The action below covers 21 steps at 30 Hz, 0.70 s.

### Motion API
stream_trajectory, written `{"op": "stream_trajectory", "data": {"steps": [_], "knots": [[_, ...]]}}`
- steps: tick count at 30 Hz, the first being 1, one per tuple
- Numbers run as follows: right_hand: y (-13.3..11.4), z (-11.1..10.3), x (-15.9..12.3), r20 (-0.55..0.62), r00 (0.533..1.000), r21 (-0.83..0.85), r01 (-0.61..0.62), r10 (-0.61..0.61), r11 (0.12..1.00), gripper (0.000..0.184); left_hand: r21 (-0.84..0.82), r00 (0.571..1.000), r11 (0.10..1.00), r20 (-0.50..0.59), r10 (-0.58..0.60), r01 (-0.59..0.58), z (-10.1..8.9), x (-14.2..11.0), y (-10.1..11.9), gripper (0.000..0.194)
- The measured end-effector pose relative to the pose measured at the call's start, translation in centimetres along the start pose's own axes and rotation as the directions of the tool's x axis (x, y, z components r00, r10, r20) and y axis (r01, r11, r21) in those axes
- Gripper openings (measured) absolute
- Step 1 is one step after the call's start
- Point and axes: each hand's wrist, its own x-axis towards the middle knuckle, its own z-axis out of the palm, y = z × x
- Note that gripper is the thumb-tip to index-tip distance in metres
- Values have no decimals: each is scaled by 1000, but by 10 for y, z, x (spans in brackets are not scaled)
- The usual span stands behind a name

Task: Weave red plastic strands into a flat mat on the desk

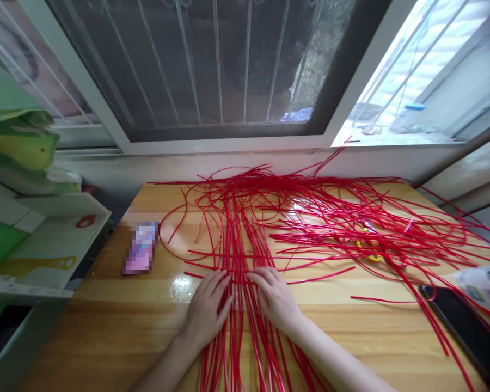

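Long thin red plastic strands run lengthwise down the middle of the wooden table. Several strands cross them sideways just beyond my fingertips. My left hand lies on the left side of this bundle, fingers stretched out and a little apart, touching the strands. On the right side, my right hand rests the same way, its fingers bent slightly and spread over the strands. A narrow gap with strands passing through it separates the two hands. What lies under my palms is hidden.
A tangled heap of red strands covers the back and right of the wooden table. Yellow-handled scissors lie partly under it. A pixelated pink object is at left, a black phone at right. A window stands behind.
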Motion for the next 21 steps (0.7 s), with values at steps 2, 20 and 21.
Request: {"op": "stream_trajectory", "data": {"steps": [2,20,21], "knots": [[10,-7,2,-44,998,7,-38,38,999,44,-17,999,999,-20,-27,27,0,8,-4,36],[15,3,0,-6,992,-246,-126,129,961,29,-13,991,991,-24,-133,133,15,21,-9,30],[15,4,0,-7,991,-251,-127,130,960,29,-13,991,991,-21,-135,135,15,21,-9,29]]}}
